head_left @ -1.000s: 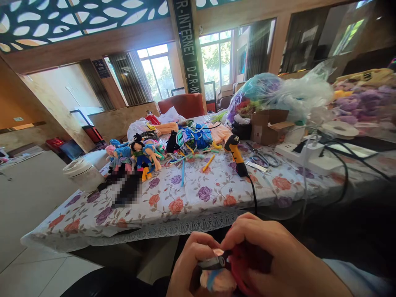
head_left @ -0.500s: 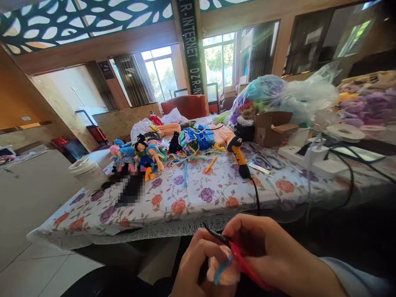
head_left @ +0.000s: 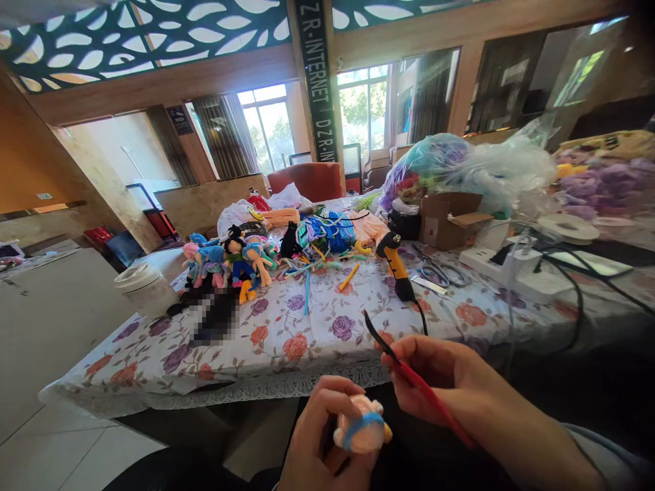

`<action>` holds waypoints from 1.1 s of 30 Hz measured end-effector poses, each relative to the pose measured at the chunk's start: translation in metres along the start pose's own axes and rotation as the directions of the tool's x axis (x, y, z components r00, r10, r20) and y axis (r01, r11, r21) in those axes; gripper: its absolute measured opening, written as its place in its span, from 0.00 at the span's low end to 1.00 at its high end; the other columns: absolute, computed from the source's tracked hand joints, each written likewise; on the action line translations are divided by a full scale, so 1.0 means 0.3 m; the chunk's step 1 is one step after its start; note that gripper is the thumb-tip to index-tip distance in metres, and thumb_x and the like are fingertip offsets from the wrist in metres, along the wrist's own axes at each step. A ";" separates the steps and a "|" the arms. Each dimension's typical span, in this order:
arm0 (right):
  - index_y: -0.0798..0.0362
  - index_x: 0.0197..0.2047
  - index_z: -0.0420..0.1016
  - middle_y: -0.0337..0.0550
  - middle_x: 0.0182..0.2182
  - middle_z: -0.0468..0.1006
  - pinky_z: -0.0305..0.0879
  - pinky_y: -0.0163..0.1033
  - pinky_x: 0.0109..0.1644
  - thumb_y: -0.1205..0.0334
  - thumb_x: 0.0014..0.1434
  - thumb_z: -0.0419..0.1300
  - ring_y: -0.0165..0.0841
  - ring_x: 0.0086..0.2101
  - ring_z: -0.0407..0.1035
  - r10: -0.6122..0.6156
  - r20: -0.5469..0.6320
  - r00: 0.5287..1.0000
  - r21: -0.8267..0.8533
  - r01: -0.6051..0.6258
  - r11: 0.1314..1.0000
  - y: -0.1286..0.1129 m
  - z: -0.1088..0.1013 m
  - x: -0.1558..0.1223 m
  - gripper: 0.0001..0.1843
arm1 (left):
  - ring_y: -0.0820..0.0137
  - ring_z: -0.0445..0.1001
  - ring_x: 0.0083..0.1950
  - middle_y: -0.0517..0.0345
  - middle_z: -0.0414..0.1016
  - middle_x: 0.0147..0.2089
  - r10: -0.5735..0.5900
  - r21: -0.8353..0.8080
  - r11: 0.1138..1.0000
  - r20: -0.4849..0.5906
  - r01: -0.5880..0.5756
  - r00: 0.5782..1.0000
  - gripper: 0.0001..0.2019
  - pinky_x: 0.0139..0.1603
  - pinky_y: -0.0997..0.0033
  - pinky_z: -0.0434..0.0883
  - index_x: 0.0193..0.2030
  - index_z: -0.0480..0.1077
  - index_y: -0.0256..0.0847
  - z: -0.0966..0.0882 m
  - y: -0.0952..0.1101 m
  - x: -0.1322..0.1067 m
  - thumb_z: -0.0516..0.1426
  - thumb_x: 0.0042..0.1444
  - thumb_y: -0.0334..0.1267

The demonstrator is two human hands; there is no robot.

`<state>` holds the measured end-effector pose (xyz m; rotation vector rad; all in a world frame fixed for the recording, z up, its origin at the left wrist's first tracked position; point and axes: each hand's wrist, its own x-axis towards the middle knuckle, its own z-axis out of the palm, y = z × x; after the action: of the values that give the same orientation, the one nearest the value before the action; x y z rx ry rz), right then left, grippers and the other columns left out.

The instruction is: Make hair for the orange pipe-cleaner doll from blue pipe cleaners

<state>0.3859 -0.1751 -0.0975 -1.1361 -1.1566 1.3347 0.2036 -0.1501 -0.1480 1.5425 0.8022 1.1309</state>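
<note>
The right hand [head_left: 447, 378], fingers closed round the red tool [head_left: 427, 394], has pulled away rightward, leaving the peach piece [head_left: 364, 438] at near centre clear of it, pinched by the left hand [head_left: 318, 431].

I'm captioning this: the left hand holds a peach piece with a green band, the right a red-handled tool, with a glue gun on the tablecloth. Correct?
The band is blue, not green, as the head view shows. The left hand does hold the peach piece, the right hand the red-handled tool, and the glue gun is on the tablecloth.
</note>
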 end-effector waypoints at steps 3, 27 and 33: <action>0.50 0.35 0.74 0.33 0.26 0.73 0.63 0.30 0.31 0.61 0.46 0.69 0.26 0.26 0.66 0.002 0.007 1.000 0.011 -0.002 1.000 -0.001 -0.011 0.005 0.12 | 0.72 0.74 0.38 0.59 0.70 0.43 0.063 -0.100 0.993 -0.029 -0.066 0.998 0.08 0.38 0.75 0.72 0.32 0.67 0.43 -0.010 0.003 -0.008 0.64 0.49 0.33; 0.55 0.34 0.73 0.30 0.16 0.68 0.47 0.30 0.18 0.64 0.38 0.68 0.21 0.16 0.55 -0.001 0.013 1.000 0.026 0.001 1.000 0.026 0.115 0.442 0.16 | 0.61 0.75 0.43 0.52 0.78 0.39 0.168 0.558 0.825 -0.087 -0.092 0.982 0.09 0.46 0.61 0.69 0.35 0.75 0.39 -0.493 0.009 0.613 0.62 0.44 0.37; 0.55 0.33 0.74 0.30 0.16 0.68 0.46 0.30 0.19 0.62 0.37 0.67 0.21 0.15 0.55 0.040 0.158 0.987 0.098 -0.056 0.994 0.034 0.276 0.454 0.16 | 0.66 0.75 0.40 0.57 0.77 0.39 0.212 0.664 0.723 0.050 -0.191 0.976 0.05 0.46 0.67 0.69 0.34 0.79 0.45 -0.521 0.140 0.326 0.61 0.51 0.37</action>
<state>0.2938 -0.0446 -0.1049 -1.0058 -1.1645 1.5248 0.0877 -0.0196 -0.0754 2.2624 1.1647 1.0738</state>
